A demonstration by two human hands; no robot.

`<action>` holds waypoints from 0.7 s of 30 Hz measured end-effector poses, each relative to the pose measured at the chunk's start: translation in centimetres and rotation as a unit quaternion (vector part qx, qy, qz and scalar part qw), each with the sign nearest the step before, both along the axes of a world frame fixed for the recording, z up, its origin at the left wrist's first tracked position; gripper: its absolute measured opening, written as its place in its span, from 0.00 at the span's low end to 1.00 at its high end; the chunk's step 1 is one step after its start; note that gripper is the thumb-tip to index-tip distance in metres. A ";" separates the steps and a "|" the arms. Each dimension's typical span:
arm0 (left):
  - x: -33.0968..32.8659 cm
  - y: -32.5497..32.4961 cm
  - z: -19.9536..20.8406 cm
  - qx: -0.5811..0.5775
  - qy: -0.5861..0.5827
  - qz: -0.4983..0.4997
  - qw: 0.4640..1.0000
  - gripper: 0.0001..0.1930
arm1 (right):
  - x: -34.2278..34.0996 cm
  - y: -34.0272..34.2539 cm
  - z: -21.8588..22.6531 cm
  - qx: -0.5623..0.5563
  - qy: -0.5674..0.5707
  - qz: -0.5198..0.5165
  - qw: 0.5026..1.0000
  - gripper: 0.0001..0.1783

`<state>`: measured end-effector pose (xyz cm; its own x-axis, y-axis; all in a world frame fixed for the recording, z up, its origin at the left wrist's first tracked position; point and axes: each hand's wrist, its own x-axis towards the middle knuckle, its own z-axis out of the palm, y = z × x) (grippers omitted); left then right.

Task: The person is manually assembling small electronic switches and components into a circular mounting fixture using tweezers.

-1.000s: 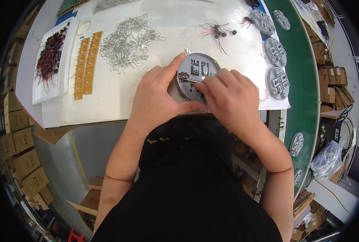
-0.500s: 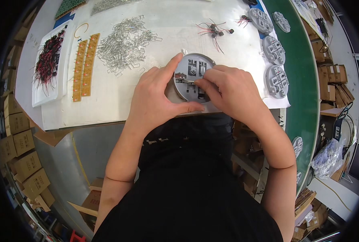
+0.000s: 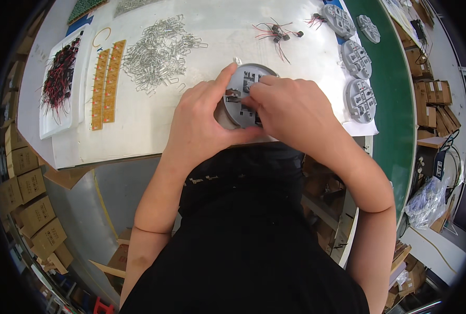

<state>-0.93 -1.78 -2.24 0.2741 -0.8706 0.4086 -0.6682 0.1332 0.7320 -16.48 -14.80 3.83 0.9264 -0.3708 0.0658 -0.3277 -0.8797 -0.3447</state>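
A round grey plastic housing (image 3: 236,82) rests at the near edge of the white table, its slotted inner face upward. My left hand (image 3: 201,118) is wrapped round its left side, with the index finger on the far rim and the thumb along the near rim. Across the right half of the housing lies my right hand (image 3: 293,107), its fingertips pressed together inside near the middle. Whatever those fingertips hold is hidden beneath them. Metal contact strips show in the slots left of the fingertips.
Left of my hands lie a heap of bent metal clips (image 3: 157,57), yellow circuit-board strips (image 3: 99,89) and a white tray (image 3: 48,130) of black parts with red and black wires. More wired parts (image 3: 277,36) lie beyond. Similar housings (image 3: 359,99) line the right, beside a green surface (image 3: 390,89).
My right hand has moved left and turned further over the housing, covering more of its inside. My left hand keeps its hold on the rim.
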 end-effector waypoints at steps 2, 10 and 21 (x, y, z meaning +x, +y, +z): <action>0.1 0.1 -0.1 0.011 0.010 0.005 1.000 0.53 | 0.6 0.6 1.3 -0.057 0.050 0.020 0.997 0.13; -0.1 0.4 -0.1 0.029 0.041 0.008 0.999 0.53 | 0.7 0.1 2.0 -0.083 0.075 0.038 0.993 0.14; 0.4 0.5 -0.1 0.047 0.062 0.004 0.997 0.55 | -0.3 0.1 0.2 -0.072 0.037 0.022 0.997 0.14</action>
<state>-0.57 -1.27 -2.31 0.3252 -0.9009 0.2876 -0.5729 0.0543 0.8178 -16.74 -14.73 4.00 0.9455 -0.3222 0.0461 -0.3083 -0.9319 -0.1909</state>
